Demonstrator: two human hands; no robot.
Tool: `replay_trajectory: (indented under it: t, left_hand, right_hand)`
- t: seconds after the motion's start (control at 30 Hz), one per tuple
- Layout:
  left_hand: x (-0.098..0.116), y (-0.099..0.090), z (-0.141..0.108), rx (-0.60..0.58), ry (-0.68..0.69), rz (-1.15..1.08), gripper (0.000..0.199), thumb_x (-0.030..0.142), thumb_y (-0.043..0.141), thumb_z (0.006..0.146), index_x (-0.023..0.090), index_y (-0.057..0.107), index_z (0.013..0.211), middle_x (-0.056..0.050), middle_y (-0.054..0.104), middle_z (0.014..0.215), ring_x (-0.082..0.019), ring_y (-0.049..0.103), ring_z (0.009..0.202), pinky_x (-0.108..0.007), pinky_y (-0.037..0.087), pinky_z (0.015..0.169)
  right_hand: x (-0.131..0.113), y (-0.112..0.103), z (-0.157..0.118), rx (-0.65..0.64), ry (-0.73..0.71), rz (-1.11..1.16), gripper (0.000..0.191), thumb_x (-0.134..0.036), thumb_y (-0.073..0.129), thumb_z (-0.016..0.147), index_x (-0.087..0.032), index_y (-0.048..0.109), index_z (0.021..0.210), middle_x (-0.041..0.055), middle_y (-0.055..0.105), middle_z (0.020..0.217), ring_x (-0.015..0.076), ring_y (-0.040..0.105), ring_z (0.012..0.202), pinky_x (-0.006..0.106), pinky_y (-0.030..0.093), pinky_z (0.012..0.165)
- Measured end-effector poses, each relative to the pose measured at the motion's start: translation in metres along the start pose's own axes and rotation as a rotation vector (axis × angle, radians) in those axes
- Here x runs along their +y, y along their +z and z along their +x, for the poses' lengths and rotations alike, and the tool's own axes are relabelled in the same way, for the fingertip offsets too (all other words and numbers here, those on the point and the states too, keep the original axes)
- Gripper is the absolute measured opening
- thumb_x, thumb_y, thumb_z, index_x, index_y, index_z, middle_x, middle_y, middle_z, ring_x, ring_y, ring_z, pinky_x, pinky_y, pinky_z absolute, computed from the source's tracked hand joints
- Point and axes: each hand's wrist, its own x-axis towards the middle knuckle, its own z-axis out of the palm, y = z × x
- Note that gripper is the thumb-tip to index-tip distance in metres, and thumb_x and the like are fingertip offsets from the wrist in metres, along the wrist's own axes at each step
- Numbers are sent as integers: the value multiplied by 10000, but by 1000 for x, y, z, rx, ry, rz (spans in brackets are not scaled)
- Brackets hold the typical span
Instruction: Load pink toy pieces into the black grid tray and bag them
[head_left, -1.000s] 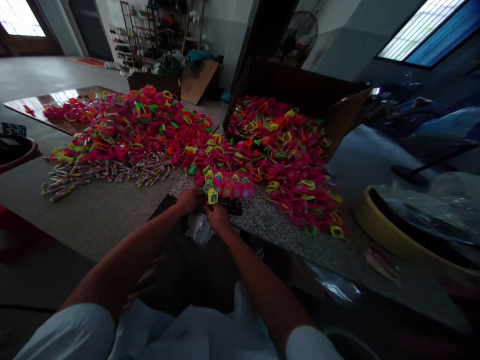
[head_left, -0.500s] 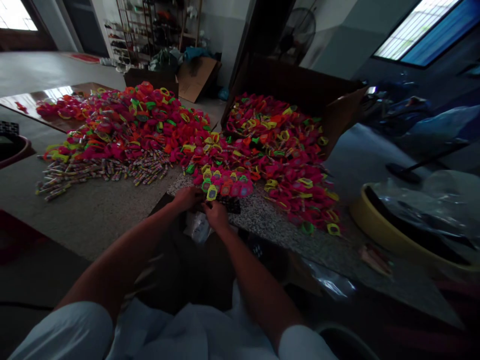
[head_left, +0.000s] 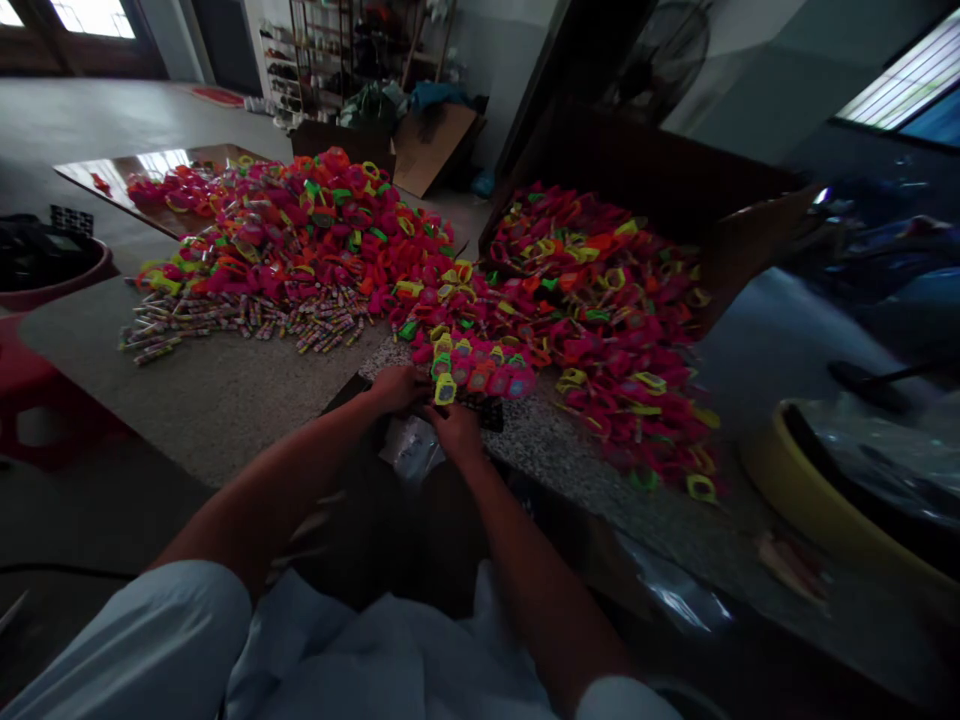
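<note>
My left hand is curled at the near edge of the stone table, its fingertips beside a yellow toy watch. What those fingers pinch is too dark to make out. From the other side, my right hand has its thumb and fingers closed at the lower end of that watch. Just beyond lie rows of pink, orange, green and yellow toy watches, set side by side. A dark patterned sheet shows under them. Below my hands is a clear plastic bag.
A large heap of toy watches covers the table's far left, with printed sticks along its front. More watches spill from a tipped cardboard box. A yellow tub stands right, a red stool left.
The whole view has swung left, so everything appears further right. My hands keep almost the same place around the yellow toy watch.
</note>
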Motion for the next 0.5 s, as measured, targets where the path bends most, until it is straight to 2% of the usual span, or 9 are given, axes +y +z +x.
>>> replay_trajectory:
  t: [0.13, 0.27, 0.37, 0.5]
  left_hand:
    - [-1, -1, 1, -3, -4, 9, 339, 482, 629, 971, 307, 833, 1178, -37, 819, 1069, -223, 712, 926, -268, 443, 750]
    - [-1, 0, 0, -9, 9, -1, 325, 462, 642, 957, 320, 833, 1178, -27, 814, 1118, -225, 713, 970, -268, 449, 776]
    - [-1, 0, -1, -5, 8, -16, 313, 447, 641, 953, 313, 836, 1158, -32, 813, 1099, -224, 714, 975, -267, 447, 774]
    - [-2, -1, -2, 4, -24, -23, 302, 446, 641, 945, 255, 845, 1060, -62, 809, 1001, -232, 715, 927, -273, 450, 747]
  right_hand:
    - [2, 2, 0, 32, -23, 22, 225, -339, 711, 986, -184, 828, 1099, 111, 827, 1076, 252, 768, 1054, 297, 541, 925]
    - [4, -4, 5, -41, 13, 50, 221, -328, 691, 995, -181, 828, 1089, 81, 834, 1021, 237, 777, 983, 271, 541, 856]
    - [1, -8, 6, -80, -26, -68, 224, -335, 691, 1001, -171, 826, 1073, 98, 830, 1038, 248, 771, 1003, 275, 524, 862]
    - [-14, -6, 1, -69, -49, -298, 280, -360, 642, 1043, -142, 804, 1110, 150, 806, 1097, 267, 748, 1056, 294, 499, 895]
